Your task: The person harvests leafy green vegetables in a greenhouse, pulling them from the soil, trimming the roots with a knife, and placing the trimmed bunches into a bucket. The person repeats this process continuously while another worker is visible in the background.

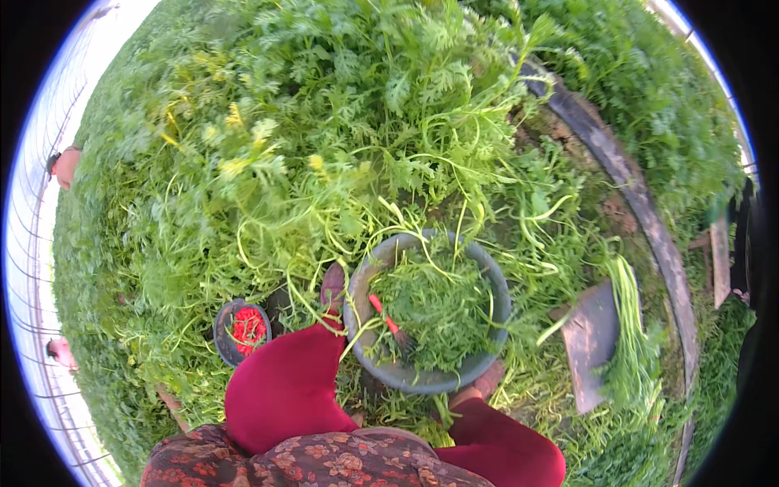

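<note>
Both my hands are out of view. Between my feet rests a grey round basin (500, 286) partly filled with loose leafy greens (447, 304). A red-handled tool (384, 313) lies on the left of these greens. Its dark end looks like bristles, though blur leaves the kind unclear. Beside my left knee a small dark bowl (223, 350) holds many small red pieces (248, 329), too small to identify. At the right, a bundle of long-stemmed greens (628, 304) lies along the edge of a flat grey board (587, 347).
Dense feathery-leaved plants (341, 91) rise ahead, some stems leaning over the basin. A dark curved strip (633, 176) edges the bed on the right. Cut stems and leaves (529, 389) litter the ground. Two people (67, 167) are partly visible at the far left.
</note>
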Available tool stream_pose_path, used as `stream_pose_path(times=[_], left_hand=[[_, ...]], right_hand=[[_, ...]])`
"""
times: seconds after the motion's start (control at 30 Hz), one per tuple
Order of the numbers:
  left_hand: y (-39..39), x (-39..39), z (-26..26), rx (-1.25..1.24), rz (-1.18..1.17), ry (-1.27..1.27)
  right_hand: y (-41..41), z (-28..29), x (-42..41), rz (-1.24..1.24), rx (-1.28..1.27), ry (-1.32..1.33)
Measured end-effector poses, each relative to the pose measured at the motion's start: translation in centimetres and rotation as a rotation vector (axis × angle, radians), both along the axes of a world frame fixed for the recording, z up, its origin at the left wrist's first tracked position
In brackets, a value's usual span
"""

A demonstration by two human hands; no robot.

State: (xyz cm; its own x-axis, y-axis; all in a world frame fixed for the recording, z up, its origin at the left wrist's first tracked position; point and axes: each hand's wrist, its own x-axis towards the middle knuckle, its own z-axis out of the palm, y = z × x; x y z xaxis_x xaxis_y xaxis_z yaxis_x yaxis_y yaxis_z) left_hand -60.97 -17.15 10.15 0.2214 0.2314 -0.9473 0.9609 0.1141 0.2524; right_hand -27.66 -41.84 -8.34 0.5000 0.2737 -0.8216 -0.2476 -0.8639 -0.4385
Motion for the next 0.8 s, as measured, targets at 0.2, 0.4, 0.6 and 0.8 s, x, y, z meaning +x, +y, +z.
stream_pose_path(times=[0.2, 0.4, 0.6, 0.8], left_hand=[[1.5, 6.4, 1.9, -0.011, 0.083, 0.103], [4.5, 12.9, 2.5, 0.016, 0.086, 0.027], [7.7, 16.8, 2.0, 0.075, -0.005, -0.159], [10.5, 18.1, 2.0, 0.13, -0.14, -0.343]], right_hand=[[-0.5, -1.3, 2.8, 0.016, -0.055, 0.128], [-0.8, 0.6, 5.3, -0.001, -0.093, 0.178], [0.6, 0.8, 6.8, -0.039, -0.046, 0.131], [-0.6, 1.6, 6.4, -0.163, -0.012, 0.084]])
